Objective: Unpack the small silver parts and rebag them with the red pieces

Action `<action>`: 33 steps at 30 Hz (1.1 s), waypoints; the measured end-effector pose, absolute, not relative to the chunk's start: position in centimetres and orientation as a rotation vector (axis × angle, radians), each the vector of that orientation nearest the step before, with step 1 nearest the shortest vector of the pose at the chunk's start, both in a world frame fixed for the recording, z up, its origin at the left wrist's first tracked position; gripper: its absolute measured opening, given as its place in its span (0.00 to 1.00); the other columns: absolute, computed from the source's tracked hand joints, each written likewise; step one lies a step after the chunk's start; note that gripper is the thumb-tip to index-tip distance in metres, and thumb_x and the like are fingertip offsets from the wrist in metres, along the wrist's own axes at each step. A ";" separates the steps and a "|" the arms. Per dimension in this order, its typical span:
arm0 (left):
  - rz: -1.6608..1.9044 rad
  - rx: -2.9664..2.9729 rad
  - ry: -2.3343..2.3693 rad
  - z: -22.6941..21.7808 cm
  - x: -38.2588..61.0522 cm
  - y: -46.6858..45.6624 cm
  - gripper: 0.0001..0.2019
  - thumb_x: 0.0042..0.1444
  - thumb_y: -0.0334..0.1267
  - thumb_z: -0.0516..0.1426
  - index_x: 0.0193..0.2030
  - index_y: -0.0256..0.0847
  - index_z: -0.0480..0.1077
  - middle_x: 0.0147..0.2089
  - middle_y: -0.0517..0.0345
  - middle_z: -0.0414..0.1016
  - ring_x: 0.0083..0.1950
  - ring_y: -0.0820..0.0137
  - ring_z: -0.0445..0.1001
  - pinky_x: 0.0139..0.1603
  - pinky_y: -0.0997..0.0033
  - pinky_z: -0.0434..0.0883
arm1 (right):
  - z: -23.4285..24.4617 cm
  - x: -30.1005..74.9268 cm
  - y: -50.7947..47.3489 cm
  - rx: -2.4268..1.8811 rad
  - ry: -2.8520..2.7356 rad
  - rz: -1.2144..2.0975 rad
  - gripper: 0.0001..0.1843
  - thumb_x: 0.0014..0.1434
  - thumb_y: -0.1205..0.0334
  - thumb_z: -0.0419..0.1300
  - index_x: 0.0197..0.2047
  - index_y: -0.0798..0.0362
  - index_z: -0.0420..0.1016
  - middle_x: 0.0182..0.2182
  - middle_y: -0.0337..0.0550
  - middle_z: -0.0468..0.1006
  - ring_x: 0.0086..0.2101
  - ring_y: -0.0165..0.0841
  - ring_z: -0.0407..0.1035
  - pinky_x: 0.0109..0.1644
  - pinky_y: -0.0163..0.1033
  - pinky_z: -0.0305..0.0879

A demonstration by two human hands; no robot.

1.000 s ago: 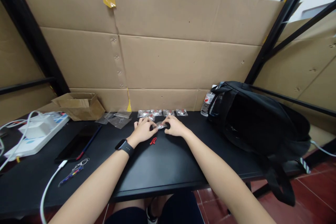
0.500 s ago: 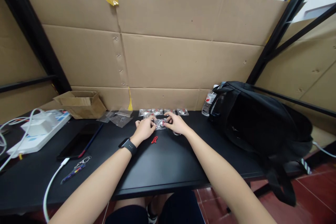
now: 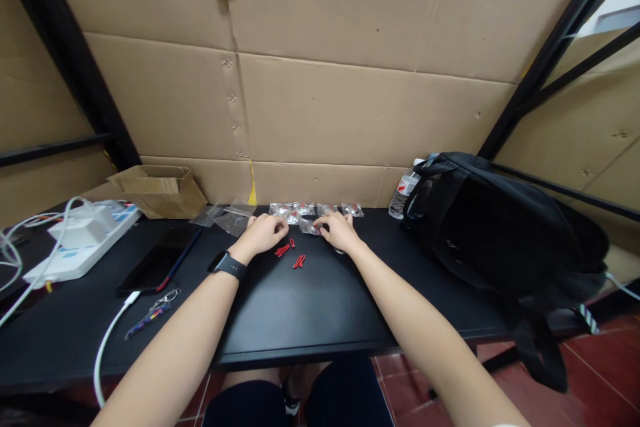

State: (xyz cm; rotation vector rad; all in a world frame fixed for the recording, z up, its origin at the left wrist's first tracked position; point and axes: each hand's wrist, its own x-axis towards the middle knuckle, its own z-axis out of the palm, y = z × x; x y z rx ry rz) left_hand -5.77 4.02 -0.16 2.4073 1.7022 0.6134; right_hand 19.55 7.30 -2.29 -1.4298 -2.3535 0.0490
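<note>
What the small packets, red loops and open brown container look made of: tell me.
Small packets: apparently glossy plastic film, see-through with bright glints.
Red loops: perhaps textile cord, from their thin, bent shapes; finish too small to tell.
Open brown container: likely matte paper or card, from its creased sides.

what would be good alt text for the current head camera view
A person's right hand touches a small clear packet on a black table, the left hand near red cords. More packets lie before a cardboard wall; a smartphone is at left, a black backpack at right.
</note>
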 end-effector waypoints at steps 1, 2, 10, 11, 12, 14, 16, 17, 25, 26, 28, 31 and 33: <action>0.576 2.396 1.650 -0.1 -6.1 4.1 0.10 0.58 0.43 0.55 0.36 0.48 0.78 0.37 0.57 0.83 0.43 0.60 0.78 0.50 0.63 0.66 | -2.3 19.3 7.4 -1.459 -2.354 0.018 0.16 0.65 0.66 0.56 0.50 0.42 0.81 0.50 0.48 0.77 0.51 0.44 0.66 0.55 0.52 0.50; 0.554 2.390 1.604 -0.1 -6.4 4.1 0.10 0.58 0.45 0.56 0.36 0.48 0.78 0.36 0.58 0.83 0.41 0.62 0.78 0.47 0.66 0.67 | -2.3 19.1 7.5 -1.478 -2.352 -0.014 0.18 0.66 0.67 0.54 0.52 0.42 0.80 0.52 0.48 0.77 0.51 0.45 0.65 0.55 0.53 0.50; 0.524 2.543 1.412 -0.6 -5.3 3.7 0.13 0.61 0.37 0.53 0.42 0.52 0.80 0.43 0.60 0.84 0.46 0.64 0.79 0.51 0.67 0.66 | -2.6 19.9 7.3 -1.270 -2.487 0.003 0.23 0.65 0.70 0.50 0.56 0.41 0.77 0.54 0.48 0.74 0.55 0.42 0.62 0.57 0.51 0.52; 0.488 2.559 1.400 -0.6 -5.0 3.5 0.13 0.61 0.37 0.53 0.42 0.53 0.80 0.42 0.60 0.84 0.46 0.63 0.79 0.52 0.66 0.65 | -2.7 19.9 7.3 -1.282 -2.504 0.005 0.23 0.66 0.69 0.50 0.56 0.42 0.78 0.54 0.48 0.74 0.55 0.43 0.62 0.57 0.52 0.53; 0.457 2.575 1.393 -0.6 -4.6 3.3 0.13 0.62 0.38 0.53 0.43 0.54 0.80 0.41 0.61 0.84 0.46 0.63 0.79 0.52 0.65 0.64 | -2.8 20.0 7.2 -1.309 -2.515 -0.004 0.22 0.66 0.68 0.50 0.57 0.43 0.77 0.55 0.49 0.74 0.55 0.44 0.62 0.57 0.53 0.53; 0.422 2.597 1.403 -0.5 -4.1 2.8 0.12 0.61 0.40 0.54 0.42 0.54 0.80 0.40 0.60 0.84 0.47 0.62 0.79 0.53 0.62 0.62 | -3.0 19.9 7.2 -1.380 -2.515 -0.037 0.22 0.66 0.67 0.50 0.58 0.44 0.77 0.57 0.52 0.72 0.57 0.48 0.61 0.57 0.56 0.54; 0.419 2.600 1.425 -0.4 -3.7 2.6 0.10 0.61 0.41 0.55 0.41 0.52 0.80 0.39 0.58 0.84 0.47 0.61 0.78 0.54 0.61 0.60 | -2.8 20.0 7.2 -1.415 -2.496 -0.061 0.22 0.66 0.67 0.51 0.58 0.45 0.76 0.59 0.53 0.71 0.57 0.49 0.61 0.57 0.56 0.55; 0.420 2.597 1.437 -0.4 -3.5 2.6 0.10 0.60 0.41 0.56 0.40 0.51 0.79 0.39 0.57 0.84 0.47 0.61 0.78 0.54 0.60 0.60 | -2.6 20.1 7.2 -1.415 -2.482 -0.062 0.21 0.66 0.67 0.51 0.58 0.46 0.76 0.59 0.53 0.71 0.57 0.49 0.61 0.57 0.56 0.55; 0.466 2.559 1.493 -0.7 -3.2 2.7 0.10 0.55 0.34 0.56 0.38 0.49 0.78 0.39 0.58 0.84 0.46 0.61 0.78 0.53 0.59 0.57 | 0.6 25.5 7.3 -1.403 -2.543 0.411 0.29 0.43 0.54 0.76 0.50 0.51 0.81 0.45 0.49 0.80 0.41 0.41 0.74 0.46 0.39 0.68; 0.474 2.552 1.498 -0.8 -3.2 2.7 0.10 0.54 0.34 0.56 0.38 0.49 0.78 0.40 0.58 0.84 0.46 0.61 0.77 0.53 0.58 0.57 | 0.7 25.9 7.3 -1.428 -2.551 0.481 0.31 0.39 0.55 0.77 0.48 0.50 0.82 0.43 0.47 0.80 0.39 0.40 0.75 0.44 0.38 0.68; 0.487 2.534 1.495 -1.0 -3.1 2.7 0.08 0.54 0.36 0.56 0.36 0.48 0.78 0.39 0.58 0.83 0.46 0.61 0.77 0.54 0.58 0.57 | 0.7 26.2 7.2 -1.458 -2.553 0.572 0.28 0.36 0.58 0.78 0.44 0.50 0.83 0.38 0.43 0.82 0.35 0.37 0.75 0.40 0.36 0.67; 0.526 2.513 1.473 -1.5 -3.0 3.0 0.07 0.57 0.39 0.57 0.34 0.48 0.77 0.38 0.59 0.83 0.44 0.63 0.77 0.54 0.59 0.57 | 0.6 25.8 7.0 -1.453 -2.559 0.557 0.22 0.38 0.60 0.76 0.41 0.51 0.84 0.35 0.41 0.82 0.33 0.35 0.74 0.37 0.35 0.66; 0.578 2.507 1.493 -1.8 -3.0 3.2 0.05 0.58 0.37 0.57 0.37 0.48 0.76 0.38 0.60 0.83 0.46 0.62 0.78 0.53 0.59 0.57 | 0.6 25.4 6.9 -1.449 -2.573 0.523 0.20 0.40 0.61 0.75 0.40 0.51 0.84 0.34 0.41 0.82 0.33 0.35 0.74 0.36 0.35 0.65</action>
